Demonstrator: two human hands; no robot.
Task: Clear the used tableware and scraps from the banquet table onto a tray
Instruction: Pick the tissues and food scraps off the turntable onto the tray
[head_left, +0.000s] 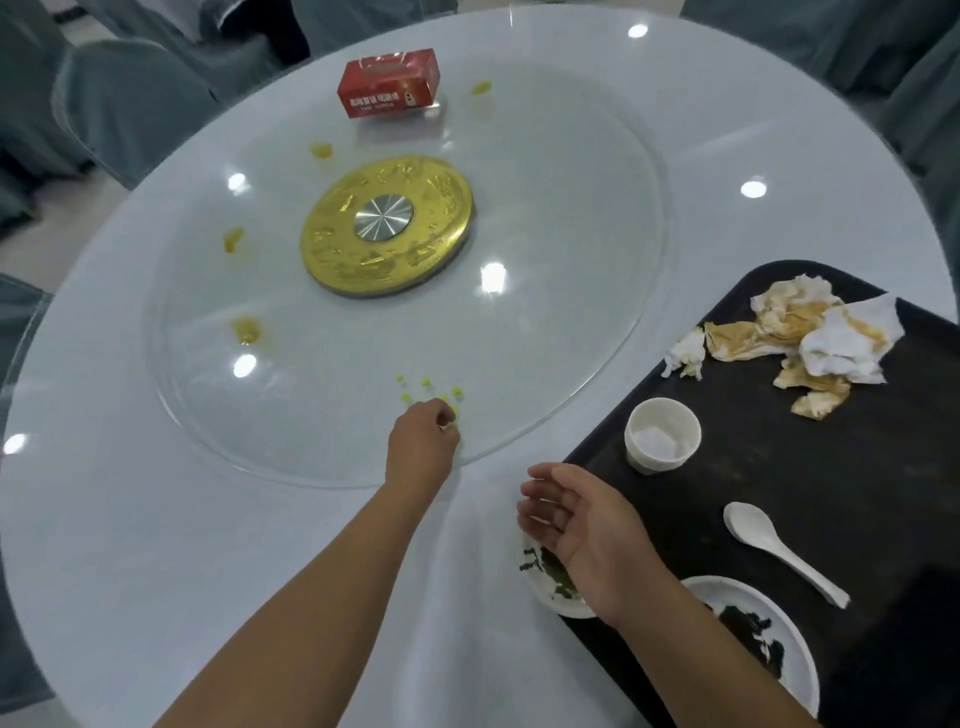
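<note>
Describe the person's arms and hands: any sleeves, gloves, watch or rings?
Both forearms are bare to the frame's edge; no sleeve shows. The left hand and right hand are ungloved, with no watch, bracelet or ring visible.

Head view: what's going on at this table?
A person is clearing the banquet table. The left hand pinches yellow-green scraps off the glass turntable; the right hand is open, palm up, beside the black tray. The tray holds soiled napkins, a cup, a spoon and a plate. Yellow smears and a red box sit on the turntable.

Grey-covered chairs (130, 93), pale floor (62, 254) beneath
</note>
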